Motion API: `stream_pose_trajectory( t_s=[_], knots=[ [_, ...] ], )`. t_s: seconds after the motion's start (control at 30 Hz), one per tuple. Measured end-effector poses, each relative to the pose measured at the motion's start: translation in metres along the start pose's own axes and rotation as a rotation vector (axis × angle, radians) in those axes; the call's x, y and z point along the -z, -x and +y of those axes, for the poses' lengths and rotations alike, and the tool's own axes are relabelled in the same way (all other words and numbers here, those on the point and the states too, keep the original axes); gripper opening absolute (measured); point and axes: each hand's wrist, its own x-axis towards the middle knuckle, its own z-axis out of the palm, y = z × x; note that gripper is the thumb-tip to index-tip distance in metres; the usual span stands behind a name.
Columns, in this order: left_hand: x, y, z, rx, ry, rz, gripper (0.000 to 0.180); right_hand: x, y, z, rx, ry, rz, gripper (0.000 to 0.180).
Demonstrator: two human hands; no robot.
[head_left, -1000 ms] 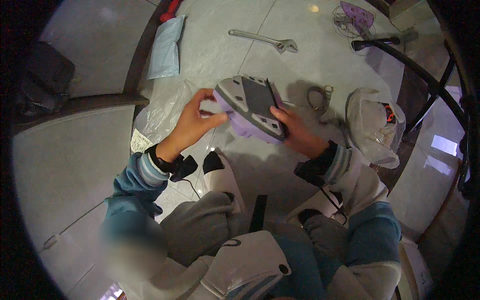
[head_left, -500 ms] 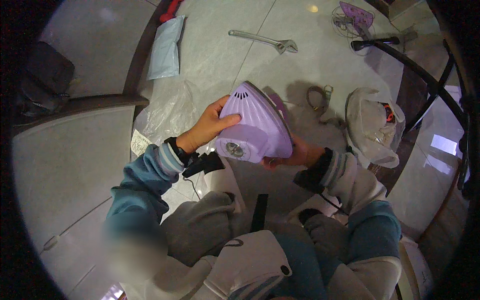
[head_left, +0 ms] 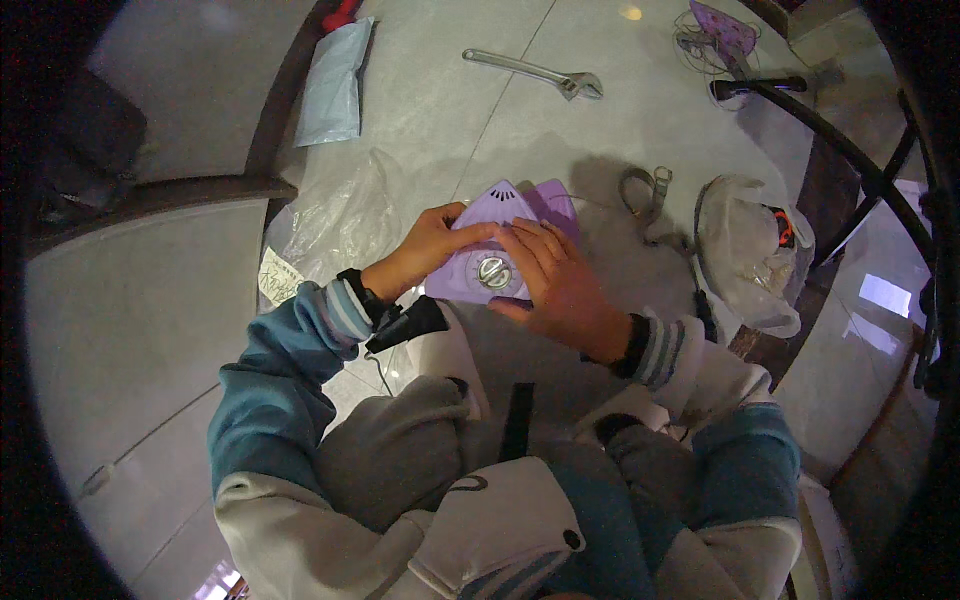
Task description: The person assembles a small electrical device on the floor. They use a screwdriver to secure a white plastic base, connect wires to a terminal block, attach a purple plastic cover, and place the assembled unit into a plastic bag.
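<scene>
In front of me is a light purple, pointed clothes iron body (head_left: 462, 270) with vent slots at its tip and a round silver dial. No handle shows on it. My left hand (head_left: 430, 250) grips its left side, thumb laid across the top and the other fingers partly hidden. My right hand (head_left: 565, 290) is over its right side, fingers on the upper face and thumb by the near edge. Just beyond it shows a darker purple piece (head_left: 557, 203), partly covered by the body and my right hand.
An adjustable wrench (head_left: 535, 72) lies on the tiled floor ahead. To the left are a grey plastic mailer (head_left: 335, 85) and a clear plastic bag (head_left: 340, 215). On the right are a strap loop (head_left: 640, 195), a whitish bag (head_left: 750, 255), a black flashlight (head_left: 757, 88) and a purple corded part (head_left: 722, 28).
The iron body has tipped from a steep tilt to a flatter pose, dial facing up. My right hand has moved from under its right edge onto its upper face.
</scene>
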Motion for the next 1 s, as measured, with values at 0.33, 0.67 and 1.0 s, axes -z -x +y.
stream_pose_trajectory(
  t_s=[0.33, 0.67, 1.0],
  knots=[
    [0.011, 0.009, -0.046, 0.103, -0.124, -0.088, 0.038, -0.034, 0.033, 0.013, -0.069, -0.106, -0.033, 0.063],
    [0.028, 0.001, -0.067, 0.114, -0.217, -0.084, 0.037, -0.046, 0.032, 0.02, -0.029, -0.08, 0.099, 0.061],
    [0.037, -0.028, -0.095, -0.12, -0.471, -0.073, 0.037, -0.076, 0.039, 0.038, -0.128, 0.063, 0.069, 0.061]
  ],
)
